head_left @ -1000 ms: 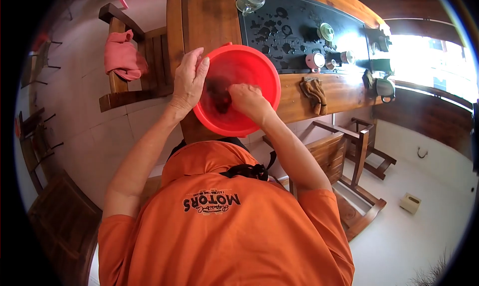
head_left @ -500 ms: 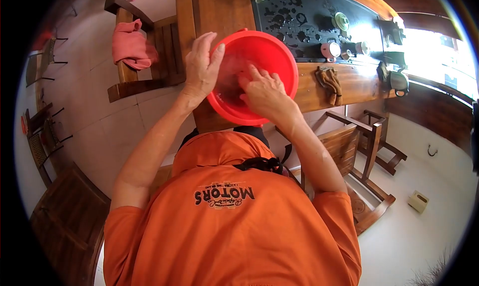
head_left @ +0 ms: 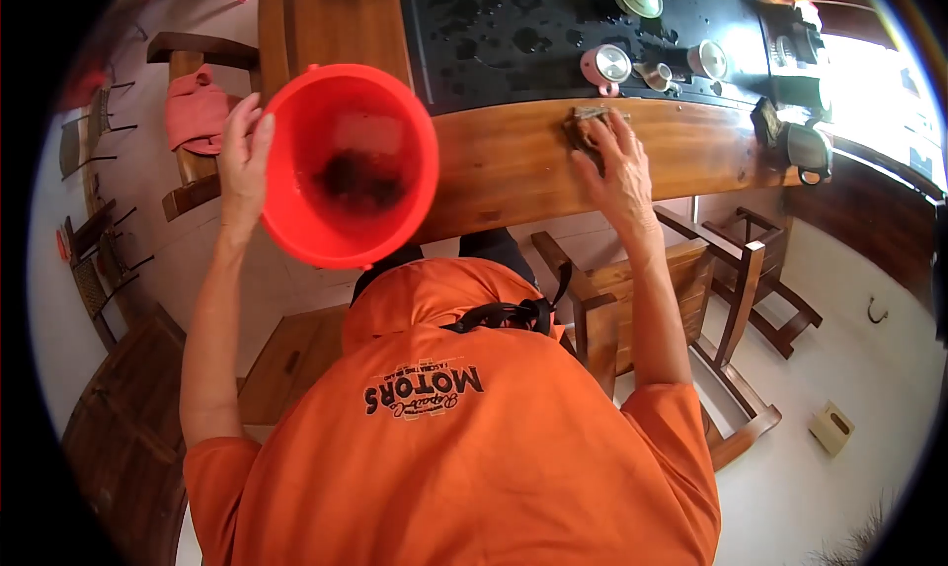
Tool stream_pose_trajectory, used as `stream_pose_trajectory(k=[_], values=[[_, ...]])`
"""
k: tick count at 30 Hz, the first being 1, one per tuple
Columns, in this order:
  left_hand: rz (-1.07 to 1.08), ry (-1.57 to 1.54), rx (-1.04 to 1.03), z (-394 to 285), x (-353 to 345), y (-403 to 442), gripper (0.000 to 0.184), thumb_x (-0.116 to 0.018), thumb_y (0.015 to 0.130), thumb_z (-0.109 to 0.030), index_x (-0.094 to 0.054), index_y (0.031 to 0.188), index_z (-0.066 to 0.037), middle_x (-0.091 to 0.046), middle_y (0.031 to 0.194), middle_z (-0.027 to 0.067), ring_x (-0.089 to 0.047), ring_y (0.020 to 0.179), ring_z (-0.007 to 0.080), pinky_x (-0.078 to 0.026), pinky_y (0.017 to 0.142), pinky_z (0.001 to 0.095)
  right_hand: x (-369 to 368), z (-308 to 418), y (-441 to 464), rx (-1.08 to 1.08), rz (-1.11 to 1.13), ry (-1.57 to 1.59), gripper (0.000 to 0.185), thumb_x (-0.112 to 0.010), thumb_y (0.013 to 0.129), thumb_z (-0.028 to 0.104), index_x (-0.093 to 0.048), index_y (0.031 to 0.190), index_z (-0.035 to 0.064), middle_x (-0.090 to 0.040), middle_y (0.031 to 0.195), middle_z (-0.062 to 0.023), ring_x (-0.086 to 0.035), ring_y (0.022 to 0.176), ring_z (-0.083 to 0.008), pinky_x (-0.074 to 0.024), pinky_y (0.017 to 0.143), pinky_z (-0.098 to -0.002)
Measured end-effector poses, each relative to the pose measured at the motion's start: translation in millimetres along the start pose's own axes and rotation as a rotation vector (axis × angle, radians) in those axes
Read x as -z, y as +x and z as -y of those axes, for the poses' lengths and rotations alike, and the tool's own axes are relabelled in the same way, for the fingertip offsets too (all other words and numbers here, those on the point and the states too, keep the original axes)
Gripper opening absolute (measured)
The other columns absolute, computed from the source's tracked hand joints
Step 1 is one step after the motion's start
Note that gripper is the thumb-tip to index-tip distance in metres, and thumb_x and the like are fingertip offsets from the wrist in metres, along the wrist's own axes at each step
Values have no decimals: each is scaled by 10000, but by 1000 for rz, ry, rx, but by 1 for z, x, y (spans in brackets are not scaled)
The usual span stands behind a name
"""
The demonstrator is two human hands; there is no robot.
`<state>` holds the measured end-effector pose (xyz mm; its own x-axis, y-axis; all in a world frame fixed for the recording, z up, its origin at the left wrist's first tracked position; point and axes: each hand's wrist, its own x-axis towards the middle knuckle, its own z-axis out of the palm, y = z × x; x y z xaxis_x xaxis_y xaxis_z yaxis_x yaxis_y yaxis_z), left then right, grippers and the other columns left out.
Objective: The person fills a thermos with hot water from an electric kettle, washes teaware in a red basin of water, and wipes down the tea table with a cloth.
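my left hand (head_left: 244, 166), fingers unclenched, is touching the red bucket (head_left: 408, 186); my right hand (head_left: 619, 171) is covering the brown cloth (head_left: 577, 131), grip unclear.

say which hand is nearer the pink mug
Right. The right hand is on brown cloth just short of the pink mug; the left hand is farther, at the red bucket.

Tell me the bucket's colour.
Bright red; the bucket shows best in the current head view.

The wooden table (head_left: 494, 156) bears a wet-spotted black tray (head_left: 538, 72) and, just beside it, a brown cloth (head_left: 581, 133).
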<state>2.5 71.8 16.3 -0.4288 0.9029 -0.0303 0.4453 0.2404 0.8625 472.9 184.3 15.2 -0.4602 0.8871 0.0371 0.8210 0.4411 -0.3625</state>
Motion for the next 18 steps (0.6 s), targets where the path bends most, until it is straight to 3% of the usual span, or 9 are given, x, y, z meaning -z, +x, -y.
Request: stream_pose_trajectory(k=[5,7,12,18], values=[[27,210,-15,-2,5,1,508,-526,1040,-334,-458,1414,4,-519,1386,147,-501,1279,238,-390,1080,345,-29,-93,-31,-39,99,-225,751,-766,808,369,-457,1453,139,-380,1526,-185,-418,1329,-417,-381,1048,-511],[28,272,-28,1,9,3,512,-515,1043,-343,-456,1415,4,-518,1391,147,-499,1285,243,-388,1085,346,-55,-105,-34,-56,43,-134,789,-774,795,340,-426,1473,133,-385,1526,-178,-428,1311,-415,-385,1042,-513],[49,395,-22,-5,9,4,537,-443,1058,-401,-468,1407,6,-513,1409,158,-492,1302,264,-373,1098,356,-89,-81,-34,-157,-50,-56,675,-714,833,208,-451,1439,71,-408,1510,-156,-440,1255,-394,-397,1024,-502],[56,365,-12,-1,10,5,543,-420,1062,-407,-467,1408,8,-502,1426,169,-480,1320,271,-364,1104,364,-113,-15,-22,66,43,21,653,-682,841,174,-443,1442,81,-385,1529,-115,-456,1255,-386,-422,1005,-509]])
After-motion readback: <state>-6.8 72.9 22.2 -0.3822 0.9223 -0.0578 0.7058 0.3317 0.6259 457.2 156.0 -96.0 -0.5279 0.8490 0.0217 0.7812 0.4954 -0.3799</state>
